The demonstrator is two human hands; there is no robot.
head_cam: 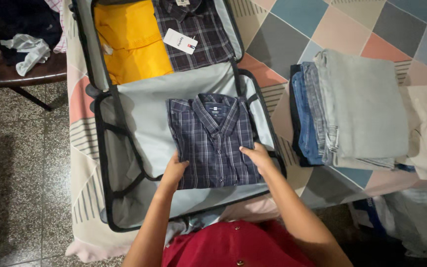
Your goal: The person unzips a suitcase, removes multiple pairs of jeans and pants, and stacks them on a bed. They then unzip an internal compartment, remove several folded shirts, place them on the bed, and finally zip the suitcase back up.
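- Folded navy plaid shirt (pixel 211 141) lies collar-up in the near half of an open grey-lined suitcase (pixel 147 116), at the centre of the frame.
- Left hand (pixel 175 170) grips the shirt's lower left corner, fingers tucked under the fabric and thumb on top.
- Right hand (pixel 257 154) holds the shirt's right edge low down, fingers curled around the fold; how far they reach beneath is hard to tell from this angle.
- Far half of the suitcase, at the top of the frame, holds a folded yellow garment (pixel 132 42) on the left, and just beside it a second dark plaid shirt (pixel 203 42) with a white tag (pixel 180 40) on it.
- Suitcase rests on a bed (pixel 292 34) covered with a sheet of coloured diamond patches.
- Stack of folded jeans and trousers (pixel 352 109), blue and grey, sits on the bed at the right of the frame, well apart from the hands.
- Wooden chair (pixel 30 71) stands at the upper left, with a pale cloth (pixel 28 49) crumpled on it.
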